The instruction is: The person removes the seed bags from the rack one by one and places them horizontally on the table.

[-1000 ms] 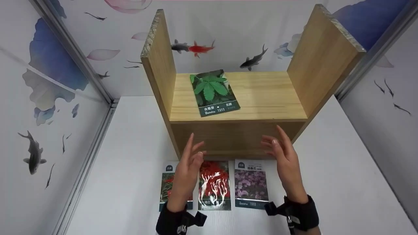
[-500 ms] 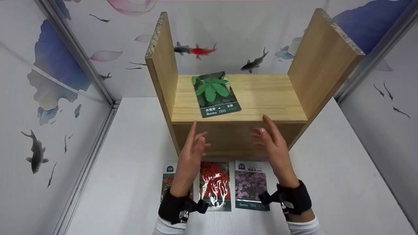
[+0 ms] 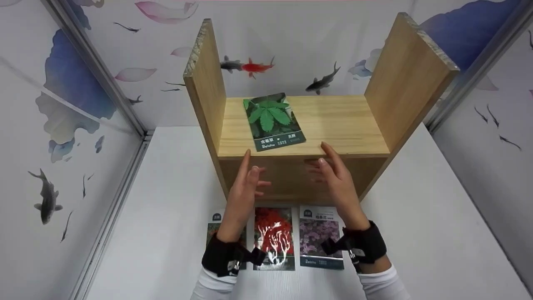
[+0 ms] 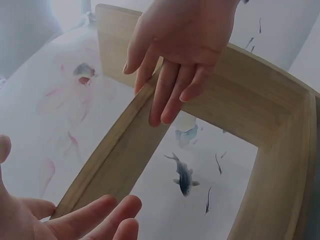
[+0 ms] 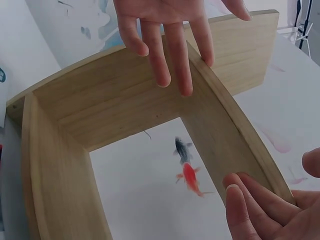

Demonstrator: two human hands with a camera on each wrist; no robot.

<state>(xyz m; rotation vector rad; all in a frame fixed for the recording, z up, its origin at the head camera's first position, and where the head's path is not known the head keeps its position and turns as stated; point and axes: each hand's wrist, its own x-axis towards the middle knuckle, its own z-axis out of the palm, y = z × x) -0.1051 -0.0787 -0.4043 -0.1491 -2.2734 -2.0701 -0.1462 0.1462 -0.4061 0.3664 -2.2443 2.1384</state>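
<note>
A wooden shelf unit [image 3: 345, 121] stands on the white table, its two side boards rising past the middle board. On that board lies a seed packet [image 3: 270, 121] with a green leaf picture, slightly turned. My left hand [image 3: 243, 191] is held up with fingers extended, its index fingertip right at the board's front edge, near the packet's lower left corner. Opposite it, my right hand [image 3: 343, 187] is loosely spread, index fingertip over the same edge to the right of the packet. Both hold nothing. The wrist views show them facing each other across the board's front edge [image 5: 240, 120].
Three more packets lie in a row before the shelf: one partly hidden by the left forearm [image 3: 214, 229], a glossy red-flower packet [image 3: 273, 237] and a purple-flower packet [image 3: 320, 237]. White walls [image 3: 283, 25] with printed fish enclose the table [image 3: 162, 200].
Both hands have moved forward toward the shelf board. My right hand has also shifted left, so the hands are closer together. The packets have stayed in place.
</note>
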